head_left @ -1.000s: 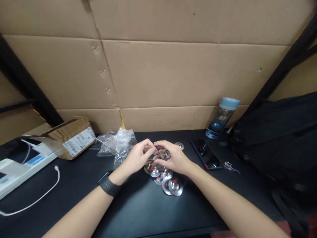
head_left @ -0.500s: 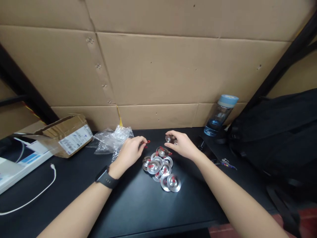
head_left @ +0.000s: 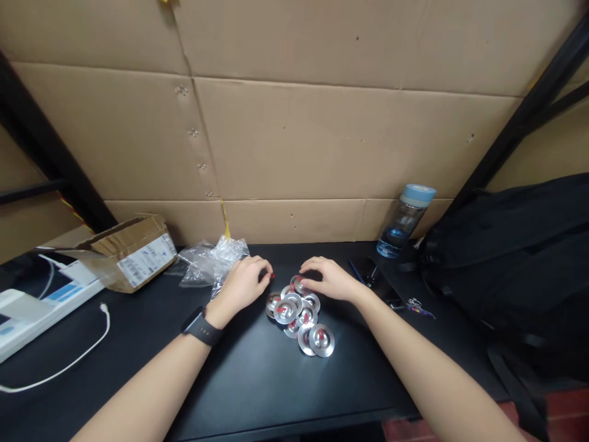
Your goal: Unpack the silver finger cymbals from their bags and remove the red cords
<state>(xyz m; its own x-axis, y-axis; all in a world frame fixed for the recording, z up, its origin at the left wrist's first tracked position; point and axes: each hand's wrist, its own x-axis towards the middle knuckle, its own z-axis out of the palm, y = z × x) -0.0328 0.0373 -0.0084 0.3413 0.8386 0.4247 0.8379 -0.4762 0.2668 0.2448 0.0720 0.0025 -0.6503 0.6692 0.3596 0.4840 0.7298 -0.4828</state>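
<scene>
Several silver finger cymbals (head_left: 285,311) with red loops lie overlapping in a heap on the black tabletop (head_left: 262,387). To the left of the heap, my left hand (head_left: 246,279) is closed in a pinch, and a small red loop (head_left: 272,275) sticks out from its fingertips. Whether a cymbal hangs from that loop is hidden. At the heap's upper right, my right hand (head_left: 329,279) has its thumb and fingers apart, with nothing visible held between them. Its thumb reaches over the edge of the topmost cymbal (head_left: 298,283).
Crumpled clear plastic bags (head_left: 216,261) lie behind my left hand. An opened cardboard box (head_left: 138,252), a white power strip (head_left: 50,316) and a white cable (head_left: 69,371) are at left. A water bottle (head_left: 402,224), a black backpack (head_left: 515,258) and a keychain (head_left: 418,308) are at right.
My right hand has moved down and left toward the heap, and the cymbal it held is no longer visible in it. The left hand's red loop shows less now. The view has shifted slightly.
</scene>
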